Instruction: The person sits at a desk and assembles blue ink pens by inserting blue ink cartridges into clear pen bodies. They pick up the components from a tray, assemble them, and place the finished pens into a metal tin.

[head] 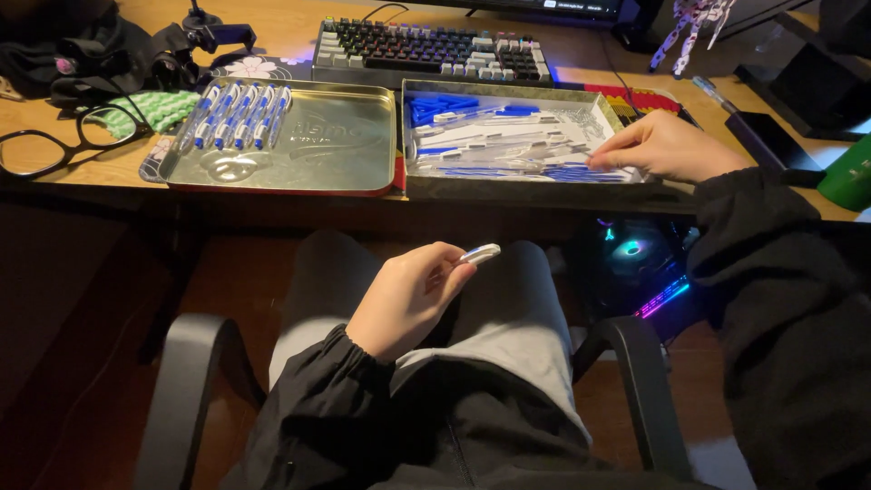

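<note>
While held by left hand [408, 299], pen barrel [478, 254] points up-right.

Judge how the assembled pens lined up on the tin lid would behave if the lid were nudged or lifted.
The pens look round-barrelled and lie loose side by side, so they would probably roll or slide across the smooth metal lid. They look like thin clear plastic, likely light and stiff. The lid's raised rim would probably catch them.

Right hand [667, 145] fingertips buried among pen parts [508, 145] (grasp unclear); monitor [544, 5] cut off by top edge.
</note>
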